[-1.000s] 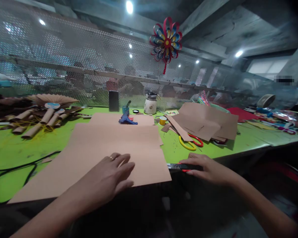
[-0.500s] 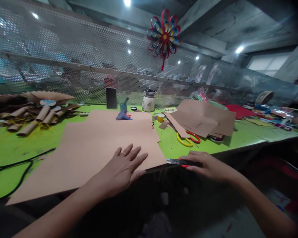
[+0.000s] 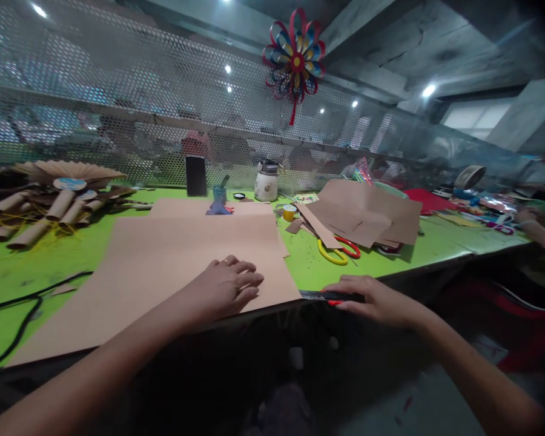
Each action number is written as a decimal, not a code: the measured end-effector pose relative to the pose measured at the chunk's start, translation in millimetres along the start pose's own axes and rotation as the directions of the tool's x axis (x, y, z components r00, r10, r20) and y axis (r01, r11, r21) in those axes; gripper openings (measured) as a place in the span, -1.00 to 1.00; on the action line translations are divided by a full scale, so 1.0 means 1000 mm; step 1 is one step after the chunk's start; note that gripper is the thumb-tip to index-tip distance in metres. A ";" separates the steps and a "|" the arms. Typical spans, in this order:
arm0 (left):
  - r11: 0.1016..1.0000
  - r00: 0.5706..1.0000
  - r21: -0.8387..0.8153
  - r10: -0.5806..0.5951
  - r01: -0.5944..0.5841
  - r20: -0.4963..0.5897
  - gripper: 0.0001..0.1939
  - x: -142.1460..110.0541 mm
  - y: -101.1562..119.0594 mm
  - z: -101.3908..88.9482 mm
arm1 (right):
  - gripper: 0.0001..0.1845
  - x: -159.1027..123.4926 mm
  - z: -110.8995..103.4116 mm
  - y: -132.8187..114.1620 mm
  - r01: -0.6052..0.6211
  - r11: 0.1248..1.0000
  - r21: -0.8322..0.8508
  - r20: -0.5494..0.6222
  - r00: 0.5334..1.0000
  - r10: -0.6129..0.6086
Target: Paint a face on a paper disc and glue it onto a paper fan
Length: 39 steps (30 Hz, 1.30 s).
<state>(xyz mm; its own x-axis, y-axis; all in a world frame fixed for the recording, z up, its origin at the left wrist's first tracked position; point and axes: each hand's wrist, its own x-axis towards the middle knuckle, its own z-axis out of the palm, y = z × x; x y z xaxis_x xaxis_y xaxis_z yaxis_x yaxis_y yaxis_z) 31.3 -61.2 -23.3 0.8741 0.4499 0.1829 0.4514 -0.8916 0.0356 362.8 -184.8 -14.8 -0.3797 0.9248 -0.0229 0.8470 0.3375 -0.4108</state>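
My left hand (image 3: 231,284), a ring on one finger, lies palm down on a large brown paper sheet (image 3: 163,266) near the table's front edge. Its fingers are loosely bent and hold nothing. To the right, my right hand (image 3: 367,300) is closed around the black and red handle of a utility knife (image 3: 315,295). The knife's blade points left, its tip at the sheet's right front corner. Beyond the knife, scissors (image 3: 336,254) with yellow and red handles lie partly under a brown paper strip (image 3: 318,224).
Brown paper pieces (image 3: 367,212) are heaped behind the scissors. Toward the back stand a white flask (image 3: 266,181), a yellow tape roll (image 3: 289,212) and a dark upright panel (image 3: 195,176). Cardboard tubes (image 3: 31,233) and a black cord (image 3: 22,327) lie left. Another person's arm (image 3: 540,227) shows far right.
The fingers of my left hand have drawn together and bent on the sheet. My right hand keeps hold of the utility knife at the corner. The view has shifted slightly.
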 end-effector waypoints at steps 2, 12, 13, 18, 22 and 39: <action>1.000 1.000 0.008 0.009 -0.009 -0.005 -0.59 0.007 -0.001 0.000 | -0.56 0.000 0.001 -0.002 0.004 1.000 0.002 -0.019 1.000 -0.004; 0.996 0.995 0.038 -0.085 0.083 0.049 -0.47 0.007 -0.004 0.028 | -0.55 0.003 0.009 -0.009 0.052 0.995 0.087 -0.071 0.996 -0.046; 0.994 0.993 0.038 -0.102 0.100 0.061 -0.46 0.007 -0.004 0.029 | -0.54 0.003 0.010 -0.009 0.056 0.995 0.085 -0.071 0.996 -0.050; 0.987 0.979 0.040 -0.162 0.158 0.120 -0.42 0.010 -0.001 0.025 | -0.55 0.006 0.009 -0.010 0.089 0.996 0.017 -0.055 0.995 -0.088; 0.982 0.971 0.043 -0.190 0.185 0.143 -0.37 0.010 0.001 0.022 | -0.56 0.006 0.006 -0.009 0.096 0.995 0.008 -0.044 0.994 -0.096; 0.979 0.966 0.053 -0.203 0.196 0.163 -0.36 0.010 0.003 0.020 | -0.54 0.002 0.007 -0.006 0.078 0.982 0.173 -0.034 0.997 -0.073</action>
<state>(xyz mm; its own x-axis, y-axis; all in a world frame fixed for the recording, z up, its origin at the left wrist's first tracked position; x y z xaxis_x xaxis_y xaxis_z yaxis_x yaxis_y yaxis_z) 45.0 -58.6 -41.5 0.7818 0.6234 0.0091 0.6232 -0.7818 0.0189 354.3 -186.0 -18.3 -0.4280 0.9030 0.0378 0.7374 0.3732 -0.5630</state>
